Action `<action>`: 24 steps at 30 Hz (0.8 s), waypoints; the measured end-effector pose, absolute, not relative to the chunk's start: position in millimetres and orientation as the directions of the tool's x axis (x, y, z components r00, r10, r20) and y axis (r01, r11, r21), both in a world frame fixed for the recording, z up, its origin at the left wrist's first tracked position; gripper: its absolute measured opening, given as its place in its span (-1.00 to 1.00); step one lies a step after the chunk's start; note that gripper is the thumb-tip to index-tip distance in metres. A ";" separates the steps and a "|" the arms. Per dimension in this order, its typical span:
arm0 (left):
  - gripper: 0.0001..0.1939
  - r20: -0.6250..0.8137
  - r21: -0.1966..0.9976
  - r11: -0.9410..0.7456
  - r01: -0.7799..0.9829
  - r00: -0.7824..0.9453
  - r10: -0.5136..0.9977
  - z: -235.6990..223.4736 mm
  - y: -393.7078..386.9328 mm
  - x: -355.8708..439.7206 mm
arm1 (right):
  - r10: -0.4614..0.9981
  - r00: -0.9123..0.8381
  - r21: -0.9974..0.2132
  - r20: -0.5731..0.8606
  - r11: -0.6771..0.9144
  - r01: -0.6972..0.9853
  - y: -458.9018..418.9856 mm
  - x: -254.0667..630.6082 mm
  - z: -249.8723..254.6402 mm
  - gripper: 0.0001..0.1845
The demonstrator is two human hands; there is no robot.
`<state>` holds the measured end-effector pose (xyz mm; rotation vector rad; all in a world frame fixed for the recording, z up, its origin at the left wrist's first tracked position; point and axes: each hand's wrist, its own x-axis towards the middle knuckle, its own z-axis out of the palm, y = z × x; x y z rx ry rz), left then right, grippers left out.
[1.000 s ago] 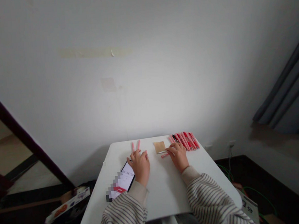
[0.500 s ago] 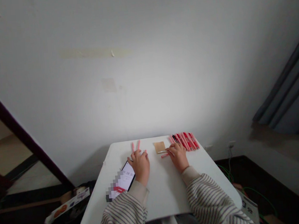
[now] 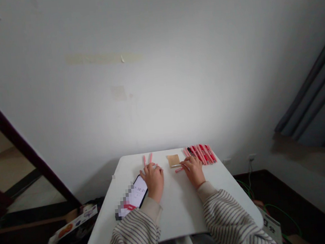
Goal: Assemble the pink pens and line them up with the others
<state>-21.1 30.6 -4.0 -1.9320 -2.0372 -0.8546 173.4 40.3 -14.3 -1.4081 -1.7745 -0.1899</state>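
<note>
My left hand (image 3: pixel 154 180) is on the white table with its fingers curled. A bit of a pink pen part (image 3: pixel 156 165) peeks out at its fingertips; most of it is hidden. Just beyond lie two pink pen barrels (image 3: pixel 144 160). My right hand (image 3: pixel 194 171) pinches a thin pen refill (image 3: pixel 176 165), which points left along the near edge of a tan square of paper (image 3: pixel 173 159). Below that refill, a short pink pen piece (image 3: pixel 179 170) shows beside the right fingers.
Several pink and red pens (image 3: pixel 203 154) lie in a row at the table's far right corner, one with black. A phone (image 3: pixel 134 194) showing a timer lies left of my left wrist. The white table (image 3: pixel 178 211) stands against a wall; a curtain (image 3: pixel 316 97) hangs right.
My left hand has shifted slightly right, and its fingers have drawn in over the pink part, which shows less. The right hand and the refill stay nearly still.
</note>
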 end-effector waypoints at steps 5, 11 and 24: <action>-0.85 0.529 0.269 -0.028 0.963 -0.123 0.839 -2.7 30.8 -19.9 | 0.723 -0.019 -0.359 0.691 0.366 0.859 41.1 173.9 -15.5 -0.87; -0.85 0.529 0.301 -0.050 0.952 -0.123 0.840 -1.5 32.9 -18.6 | 0.733 -0.021 -0.365 0.680 0.363 0.857 42.0 174.7 -16.2 -0.86; -0.90 0.593 0.472 -0.256 0.844 -0.089 0.800 2.3 31.6 -13.1 | 0.757 -0.032 -0.365 0.652 0.352 0.862 39.8 174.2 -15.0 -0.87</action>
